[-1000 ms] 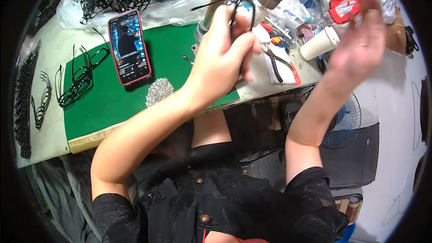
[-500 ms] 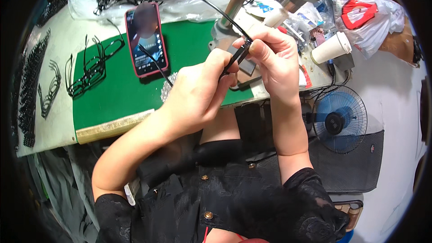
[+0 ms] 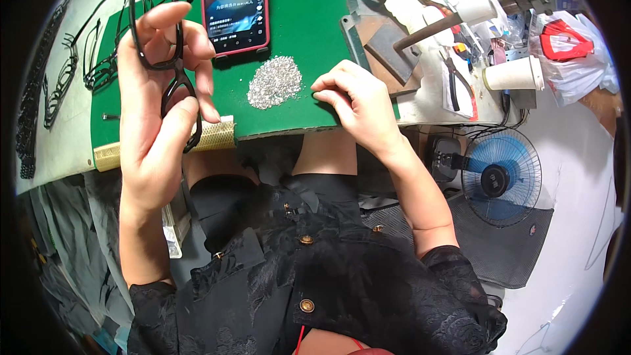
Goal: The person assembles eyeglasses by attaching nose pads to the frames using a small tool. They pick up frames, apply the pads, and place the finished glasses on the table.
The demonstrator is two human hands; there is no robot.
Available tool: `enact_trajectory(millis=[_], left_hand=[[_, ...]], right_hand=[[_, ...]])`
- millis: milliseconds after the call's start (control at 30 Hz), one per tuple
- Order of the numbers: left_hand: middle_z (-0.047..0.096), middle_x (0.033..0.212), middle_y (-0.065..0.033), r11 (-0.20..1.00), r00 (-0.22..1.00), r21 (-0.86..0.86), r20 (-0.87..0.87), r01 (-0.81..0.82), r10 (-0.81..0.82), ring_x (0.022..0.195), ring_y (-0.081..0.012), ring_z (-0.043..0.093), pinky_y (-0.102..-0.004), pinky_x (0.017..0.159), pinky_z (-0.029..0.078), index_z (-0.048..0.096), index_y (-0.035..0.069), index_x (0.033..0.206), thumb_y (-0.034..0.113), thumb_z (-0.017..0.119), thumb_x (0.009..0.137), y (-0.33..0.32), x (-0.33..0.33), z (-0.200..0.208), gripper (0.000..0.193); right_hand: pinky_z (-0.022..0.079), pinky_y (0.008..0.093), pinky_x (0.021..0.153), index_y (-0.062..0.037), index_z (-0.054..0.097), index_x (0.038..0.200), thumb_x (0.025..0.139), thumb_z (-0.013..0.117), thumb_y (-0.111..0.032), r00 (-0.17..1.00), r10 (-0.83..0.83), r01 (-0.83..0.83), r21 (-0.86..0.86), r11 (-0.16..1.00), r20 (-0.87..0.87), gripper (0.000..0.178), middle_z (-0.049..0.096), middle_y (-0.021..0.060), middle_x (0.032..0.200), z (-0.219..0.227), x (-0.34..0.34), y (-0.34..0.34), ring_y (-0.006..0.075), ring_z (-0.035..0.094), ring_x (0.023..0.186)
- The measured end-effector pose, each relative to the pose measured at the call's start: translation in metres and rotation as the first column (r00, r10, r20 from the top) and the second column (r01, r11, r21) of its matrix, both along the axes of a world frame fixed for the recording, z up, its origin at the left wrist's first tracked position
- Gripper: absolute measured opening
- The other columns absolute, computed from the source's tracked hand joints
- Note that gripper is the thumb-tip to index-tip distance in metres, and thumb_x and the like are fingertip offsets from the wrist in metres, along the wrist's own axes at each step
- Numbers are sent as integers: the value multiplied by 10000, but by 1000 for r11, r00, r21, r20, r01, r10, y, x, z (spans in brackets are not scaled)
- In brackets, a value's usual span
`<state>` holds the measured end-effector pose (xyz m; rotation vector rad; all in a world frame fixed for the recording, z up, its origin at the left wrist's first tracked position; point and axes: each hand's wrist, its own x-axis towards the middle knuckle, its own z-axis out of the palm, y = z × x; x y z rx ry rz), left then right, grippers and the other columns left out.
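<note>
A black eyeglass frame [image 3: 175, 63] is raised at the left, tilted on end, with my left hand [image 3: 146, 131] closed around it. The thumb presses near the lower rim, and the fingers curl behind and through the upper one. Just right of a pile of tiny silvery metal pieces [image 3: 276, 82], my right hand [image 3: 361, 105] hovers with thumb and forefinger drawn together. Whatever is between those fingertips, if anything, is too small to see. The pile lies on a green mat [image 3: 309, 16].
Other black eyeglass frames [image 3: 98, 73] lie at the left. A phone [image 3: 235, 16] rests behind the pile. To the right are a metal press stand [image 3: 388, 52], pliers [image 3: 455, 82] and a white cup [image 3: 511, 74]. A blue fan [image 3: 496, 179] stands below the table edge.
My hands have parted. The left carried the eyeglass frame left and upward; the right let go of it and came down beside the metal pieces. The view has shifted too.
</note>
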<state>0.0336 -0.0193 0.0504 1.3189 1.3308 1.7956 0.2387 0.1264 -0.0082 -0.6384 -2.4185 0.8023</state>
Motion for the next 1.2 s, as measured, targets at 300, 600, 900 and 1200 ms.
enact_trajectory(millis=[300, 600, 900, 1200], left_hand=[[578, 1152, -148, 939, 674, 157, -661, -307, 330, 1016, -197, 571, -306, 891, 440, 552, -31, 1210, -163, 309, 698, -15, -30, -8, 582], [571, 1159, -247, 774, 791, 163, 144, -611, 595, 1160, -321, 547, -429, 1051, 397, 426, -38, 1156, 220, 552, 946, -37, -95, -27, 356], [387, 653, -11, 855, 563, 364, 644, 370, -518, 653, -134, 383, -469, 1017, 410, 443, 3, 954, 191, 525, 893, -52, -54, 13, 214], [426, 785, -47, 903, 908, -356, 411, 241, -80, 561, -102, 450, -209, 451, 472, 312, -71, 1298, 122, 473, 854, -21, 33, 80, 509]], right_hand=[[474, 362, 651, -30, 584, 778, 731, 723, -76, 991, -111, 102, 126, 987, 70, 154, 555, 87, 764, -4, -15, -19, 265, 575, 738], [485, 360, 654, -59, 569, 796, 777, 683, -132, 971, -169, 106, 330, 938, 167, 137, 547, 72, 790, -6, -20, -22, 245, 572, 774], [485, 358, 642, -64, 563, 802, 790, 677, -151, 968, -128, 53, 323, 945, 214, 144, 540, 59, 780, -9, -5, -15, 237, 578, 765], [394, 211, 648, -29, 540, 841, 880, 543, -12, 973, -52, -70, -500, 863, -225, 43, 520, -1, 769, 14, 6, 4, 74, 465, 696]])
